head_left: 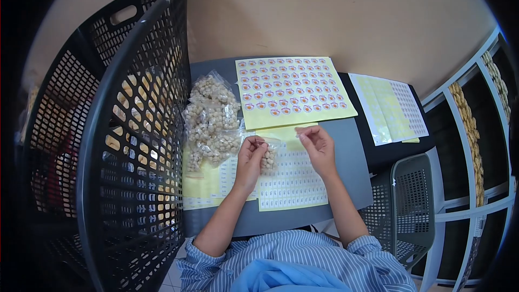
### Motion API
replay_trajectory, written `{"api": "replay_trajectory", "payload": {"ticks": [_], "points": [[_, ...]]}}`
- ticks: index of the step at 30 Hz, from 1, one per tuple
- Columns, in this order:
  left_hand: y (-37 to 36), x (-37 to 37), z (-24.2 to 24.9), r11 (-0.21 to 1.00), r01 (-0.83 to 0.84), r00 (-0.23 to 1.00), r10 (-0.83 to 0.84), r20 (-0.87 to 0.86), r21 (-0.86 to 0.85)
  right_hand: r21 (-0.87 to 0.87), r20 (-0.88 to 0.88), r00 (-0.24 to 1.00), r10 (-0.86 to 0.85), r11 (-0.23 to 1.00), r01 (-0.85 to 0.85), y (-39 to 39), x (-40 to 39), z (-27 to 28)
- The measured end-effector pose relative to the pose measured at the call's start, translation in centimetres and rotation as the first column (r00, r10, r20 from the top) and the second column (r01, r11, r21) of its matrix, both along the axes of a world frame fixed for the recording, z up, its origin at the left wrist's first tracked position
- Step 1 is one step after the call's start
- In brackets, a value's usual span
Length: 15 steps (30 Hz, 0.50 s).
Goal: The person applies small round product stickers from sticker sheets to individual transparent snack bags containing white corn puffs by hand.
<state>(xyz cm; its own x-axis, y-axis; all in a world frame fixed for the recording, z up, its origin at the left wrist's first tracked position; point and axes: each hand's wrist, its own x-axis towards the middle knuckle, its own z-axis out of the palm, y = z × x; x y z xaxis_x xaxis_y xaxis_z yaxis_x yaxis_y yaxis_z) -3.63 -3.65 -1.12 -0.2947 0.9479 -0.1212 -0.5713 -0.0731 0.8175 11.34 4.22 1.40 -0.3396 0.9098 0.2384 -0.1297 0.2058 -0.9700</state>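
Note:
My left hand [253,158] grips a small clear plastic bag [270,159] of round, pale beige pieces by its left side. To its right, my right hand [319,147] is raised with thumb and forefinger pinched together. A tiny pale, see-through piece seems to sit at those fingertips, too small to name. Beneath both hands lies a sheet of small white printed labels [294,186] on yellow backing. Beyond them rests a larger yellow sheet of round red-and-orange stickers [292,87]. Several more filled bags [213,119] are heaped left of my left hand.
A large dark perforated plastic crate [138,130] stands tall along the left. The grey tabletop [346,151] shows around the sheets. Another sticker sheet [386,105] lies to the right, above a lower dark green crate [413,200]. At the far right is a shelf rack [470,213] with packed goods.

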Motion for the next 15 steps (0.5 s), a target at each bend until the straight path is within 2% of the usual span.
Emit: {"api": "replay_trajectory", "payload": {"ticks": [1, 2, 4, 6, 9, 10, 12, 15], "points": [[0.0, 0.0, 0.2, 0.998, -0.055, 0.991, 0.057, -0.124, 0.026, -0.022, -0.012, 0.997, 0.078, 0.997, -0.078, -0.4, -0.4, 0.8], [0.0, 0.1, 0.3, 0.993, -0.105, 0.963, 0.115, -0.245, 0.057, -0.02, -0.013, 0.997, 0.082, 0.996, -0.082, -0.5, -0.9, 1.2], [0.0, 0.2, 0.9, 0.986, -0.155, 0.949, 0.166, -0.27, 0.061, -0.041, -0.04, 0.984, 0.173, 0.984, -0.175, -0.6, -2.0, 1.7], [-0.1, 0.1, 1.1, 0.977, -0.205, 0.93, 0.215, -0.298, 0.065, -0.021, -0.067, 0.981, 0.182, 0.983, -0.184, -0.2, -2.7, 1.1], [-0.1, -0.4, 0.7, 0.976, -0.217, 0.903, 0.2, -0.381, -0.003, 0.042, 0.046, 0.984, 0.172, 0.984, -0.174, -0.4, -3.2, 0.3], [-0.1, -0.6, 0.4, 0.983, -0.183, 0.891, 0.179, -0.417, 0.031, 0.038, 0.043, 0.984, 0.175, 0.984, -0.177, -0.5, -3.1, 0.2], [0.0, -0.7, 0.2, 0.987, -0.146, 0.876, 0.158, -0.455, 0.062, 0.161, 0.227, 0.962, 0.15, 0.969, -0.189, -0.4, -2.6, -0.1], [0.0, -0.5, 0.5, 0.986, -0.151, 0.868, 0.169, -0.467, 0.077, 0.17, 0.307, 0.94, 0.148, 0.963, -0.207, -0.5, -2.2, 0.2]]}}
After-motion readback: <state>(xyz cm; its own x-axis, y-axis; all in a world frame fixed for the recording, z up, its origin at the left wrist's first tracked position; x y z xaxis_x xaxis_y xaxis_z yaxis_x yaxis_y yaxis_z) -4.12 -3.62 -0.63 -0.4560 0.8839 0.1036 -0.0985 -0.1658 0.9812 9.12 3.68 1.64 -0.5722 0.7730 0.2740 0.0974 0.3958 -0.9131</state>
